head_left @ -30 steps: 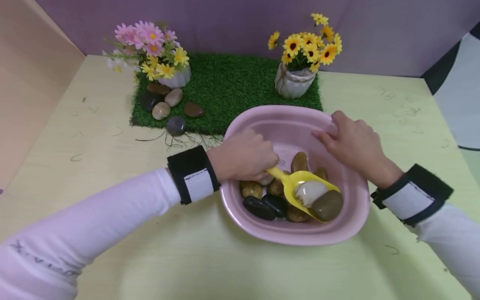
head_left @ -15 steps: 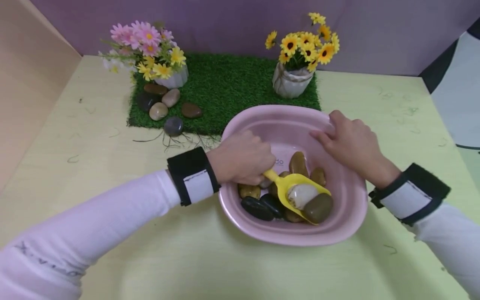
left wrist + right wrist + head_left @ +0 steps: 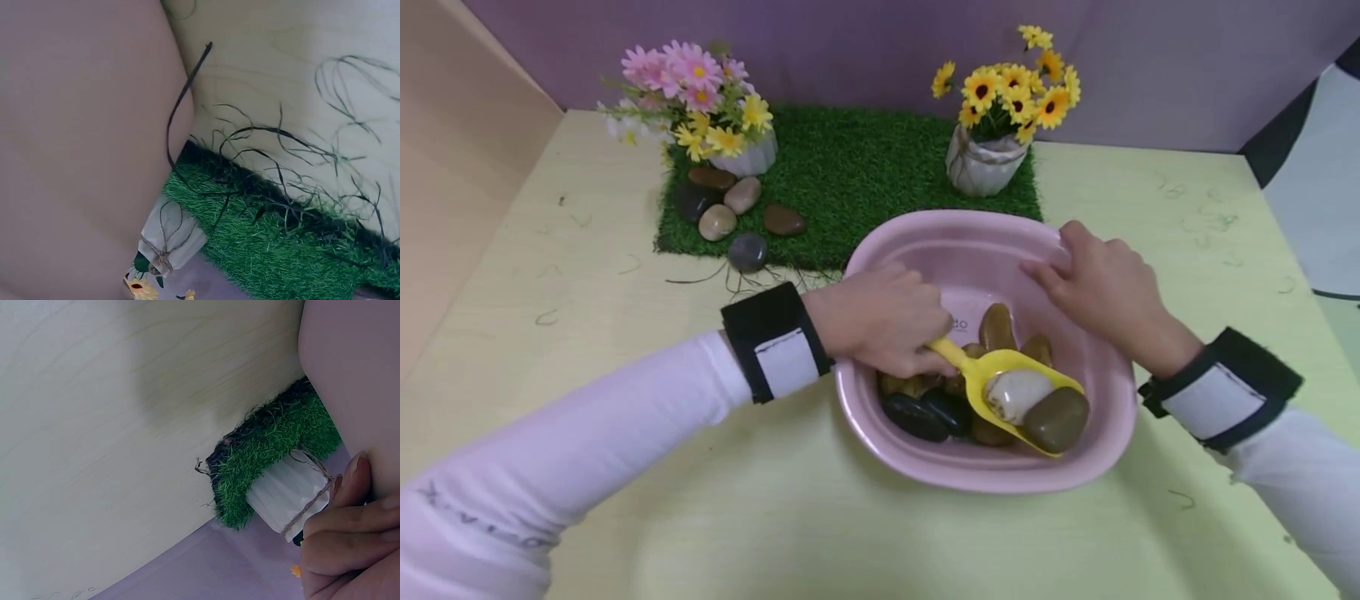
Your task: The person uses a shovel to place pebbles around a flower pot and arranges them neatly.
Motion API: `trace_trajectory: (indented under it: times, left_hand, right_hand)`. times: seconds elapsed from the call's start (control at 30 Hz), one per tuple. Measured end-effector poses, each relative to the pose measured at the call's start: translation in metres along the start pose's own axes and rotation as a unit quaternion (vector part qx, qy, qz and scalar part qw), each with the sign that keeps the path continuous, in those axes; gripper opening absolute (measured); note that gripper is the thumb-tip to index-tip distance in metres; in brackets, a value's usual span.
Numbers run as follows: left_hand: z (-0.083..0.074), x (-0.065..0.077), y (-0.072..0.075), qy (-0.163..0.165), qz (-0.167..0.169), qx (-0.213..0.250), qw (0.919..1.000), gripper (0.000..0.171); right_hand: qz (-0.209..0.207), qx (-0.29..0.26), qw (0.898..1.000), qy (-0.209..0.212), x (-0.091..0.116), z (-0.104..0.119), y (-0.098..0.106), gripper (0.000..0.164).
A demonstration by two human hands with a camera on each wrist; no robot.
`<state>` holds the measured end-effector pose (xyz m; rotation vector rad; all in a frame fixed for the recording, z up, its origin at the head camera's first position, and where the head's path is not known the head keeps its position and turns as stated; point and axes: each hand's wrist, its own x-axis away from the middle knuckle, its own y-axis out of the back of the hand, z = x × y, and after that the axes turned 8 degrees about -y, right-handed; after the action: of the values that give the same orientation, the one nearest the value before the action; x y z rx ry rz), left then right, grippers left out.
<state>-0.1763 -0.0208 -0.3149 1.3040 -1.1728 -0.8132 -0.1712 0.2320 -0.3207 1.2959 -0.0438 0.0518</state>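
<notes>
My left hand (image 3: 891, 321) grips the handle of a yellow scoop (image 3: 979, 375) inside a pink basin (image 3: 962, 265). A white stone (image 3: 1018, 395) and a larger olive-brown stone (image 3: 1057, 420) lie in the scoop, the brown one at its front lip. Beneath and around the scoop are black stones (image 3: 914, 417) and several brown stones (image 3: 997, 327), partly hidden by the hand and scoop. My right hand (image 3: 1108, 287) holds the basin's rim at the far right, thumb on the inner side. In the right wrist view, curled fingers (image 3: 344, 540) show at the lower right.
Behind the basin lies a green turf mat (image 3: 865, 167) with pink and yellow flowers (image 3: 692, 92) in a pot at left and a pot (image 3: 985, 162) of yellow flowers at right. Several stones (image 3: 717, 222) sit at its left end. A purple wall (image 3: 865, 50) stands behind.
The scoop shifts left, then back right and slightly down, with both stones still in it. The left wrist has moved slightly left. The right hand stays on the rim.
</notes>
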Motion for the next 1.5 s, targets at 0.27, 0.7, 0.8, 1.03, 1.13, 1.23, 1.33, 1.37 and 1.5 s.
trace_trajectory:
  times: [0.27,0.7,0.8,1.03,1.13,1.23,1.33,1.37,1.5]
  left_hand:
    - [0.001,0.007,0.015,0.001,-0.012,-0.007,0.9999,0.052]
    - [0.014,0.033,0.049,0.086,-0.002,-0.046,0.9952,0.052]
    - [0.018,0.041,0.05,0.101,-0.003,-0.053,0.9935,0.053]
    - [0.031,0.067,0.053,0.143,-0.014,-0.067,0.9874,0.054]
    - [0.037,0.079,0.055,0.166,-0.014,-0.068,0.9837,0.054]
    - [0.042,0.088,0.057,0.181,-0.018,-0.074,0.9805,0.056]
    - [0.047,0.093,0.059,0.189,-0.026,-0.077,0.9786,0.057]
    - [0.049,0.095,0.059,0.191,-0.028,-0.08,0.9779,0.057]
    - [0.055,0.102,0.061,0.204,-0.03,-0.09,0.9742,0.057]
  right_hand:
    - [-0.003,0.009,1.0,0.004,-0.001,0.0,0.0,0.045]
    - [0.003,0.005,1.0,0.008,-0.001,0.0,0.002,0.046]
    - [0.001,0.013,1.0,0.007,-0.001,0.001,0.002,0.041]
    - [-0.006,0.012,1.0,0.006,-0.001,0.001,0.001,0.037]
    - [-0.007,0.008,1.0,0.003,-0.001,0.001,0.001,0.043]
    - [-0.011,0.01,1.0,0.004,-0.001,0.0,0.001,0.044]
    - [-0.01,0.009,1.0,0.003,-0.001,-0.001,0.001,0.044]
    - [-0.009,0.008,1.0,0.002,-0.001,-0.001,0.001,0.044]
    - [-0.005,0.006,1.0,-0.001,0.0,-0.001,0.0,0.045]
